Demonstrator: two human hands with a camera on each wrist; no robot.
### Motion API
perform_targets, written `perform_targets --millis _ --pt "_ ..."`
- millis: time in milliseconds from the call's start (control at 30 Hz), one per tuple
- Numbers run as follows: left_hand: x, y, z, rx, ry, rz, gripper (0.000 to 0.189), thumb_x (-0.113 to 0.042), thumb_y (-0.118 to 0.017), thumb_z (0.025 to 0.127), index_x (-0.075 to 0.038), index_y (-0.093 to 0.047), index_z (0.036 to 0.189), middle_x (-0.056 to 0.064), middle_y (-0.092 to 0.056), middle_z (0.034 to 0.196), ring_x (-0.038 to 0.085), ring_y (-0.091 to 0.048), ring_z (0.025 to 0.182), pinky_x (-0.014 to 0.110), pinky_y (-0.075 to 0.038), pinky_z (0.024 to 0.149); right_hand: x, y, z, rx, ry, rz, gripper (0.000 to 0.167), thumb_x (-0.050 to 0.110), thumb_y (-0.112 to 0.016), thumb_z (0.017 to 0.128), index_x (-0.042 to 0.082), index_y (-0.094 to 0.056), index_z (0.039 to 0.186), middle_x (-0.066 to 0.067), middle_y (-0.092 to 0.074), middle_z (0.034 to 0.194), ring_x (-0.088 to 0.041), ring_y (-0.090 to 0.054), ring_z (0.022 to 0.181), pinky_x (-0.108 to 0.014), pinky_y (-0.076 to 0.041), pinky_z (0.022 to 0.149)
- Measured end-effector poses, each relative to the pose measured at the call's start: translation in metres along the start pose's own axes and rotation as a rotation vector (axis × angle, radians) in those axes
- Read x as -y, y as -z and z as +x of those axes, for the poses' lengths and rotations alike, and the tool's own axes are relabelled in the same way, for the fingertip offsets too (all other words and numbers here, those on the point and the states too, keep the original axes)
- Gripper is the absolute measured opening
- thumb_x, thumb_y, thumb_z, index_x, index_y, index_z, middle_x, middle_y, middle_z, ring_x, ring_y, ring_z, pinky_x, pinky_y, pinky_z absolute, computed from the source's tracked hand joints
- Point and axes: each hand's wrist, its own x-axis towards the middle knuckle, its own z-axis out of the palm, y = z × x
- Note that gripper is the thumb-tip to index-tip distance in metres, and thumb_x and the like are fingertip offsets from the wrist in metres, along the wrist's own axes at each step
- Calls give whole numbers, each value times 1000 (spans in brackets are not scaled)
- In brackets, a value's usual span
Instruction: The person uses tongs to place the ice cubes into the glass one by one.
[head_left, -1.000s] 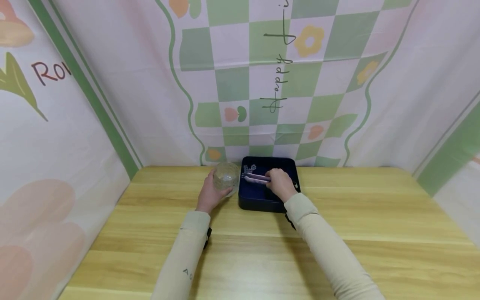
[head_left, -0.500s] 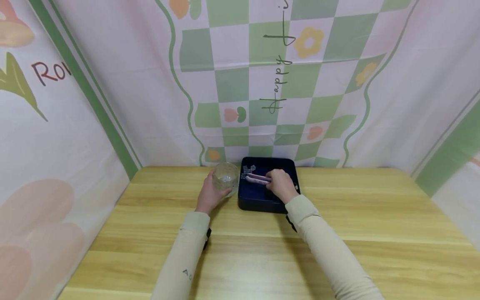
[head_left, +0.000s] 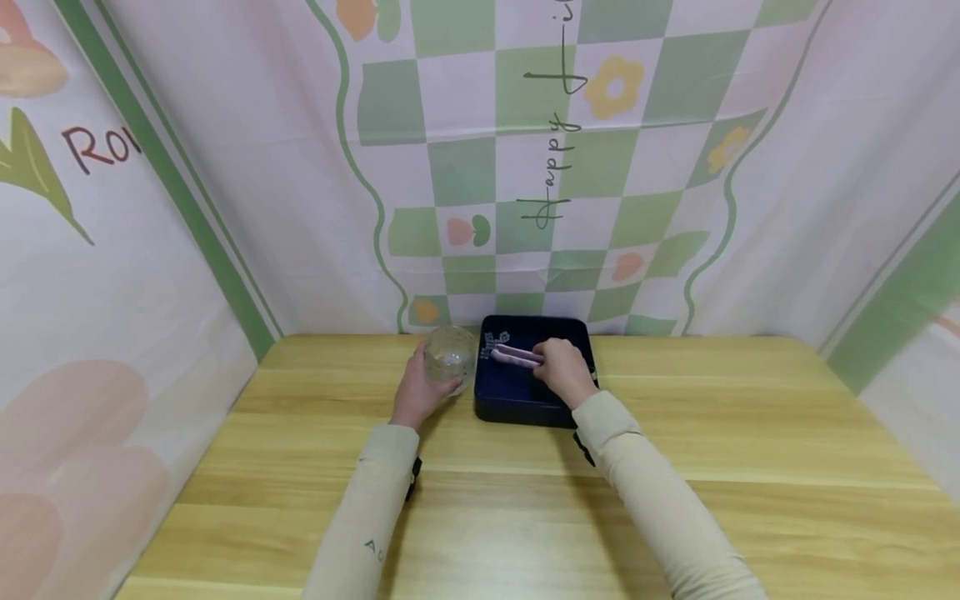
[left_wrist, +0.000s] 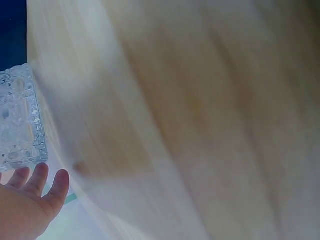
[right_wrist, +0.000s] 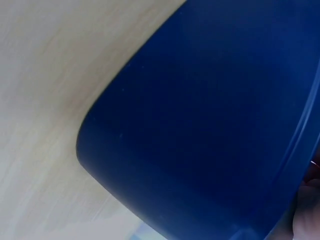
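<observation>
In the head view my left hand (head_left: pixel 422 390) holds a clear textured glass (head_left: pixel 450 357) standing at the left of a dark blue box (head_left: pixel 517 411). The thumb lies across the near side of the glass; the left wrist view shows fingers at one end of the glass (left_wrist: pixel 19 117). My right hand (head_left: pixel 564 369) reaches over the open box and grips a pair of pale pink tongs (head_left: pixel 516 357), their tips pointing left. Small whitish shapes (head_left: pixel 495 343) show beside the tips, at the box's left side. In the right wrist view the box's outer wall (right_wrist: pixel 190 115) hides most of that hand.
Box and glass stand near the back edge of a wooden table (head_left: pixel 495 517). Behind it hangs a checkered green and white cloth (head_left: pixel 525 167), and another printed cloth (head_left: pixel 112 333) borders the left.
Both hands keep their grips, and the glass, box and tongs stay almost in place. The whole head view shifts very slightly.
</observation>
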Motion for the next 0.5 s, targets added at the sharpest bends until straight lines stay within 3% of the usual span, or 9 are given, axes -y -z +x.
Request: perform_targets --millis 500 --pt "-1 0 -1 -2 -1 -6 90 -25 -81 75 -3 -31 146 23 -45 142 39 -44 132 54 -36 111 -10 14 -5 -148 25 40 24 2 -66 78 1 -72 101 -17 -72 89 -23 -59 67 -35 -50 62"
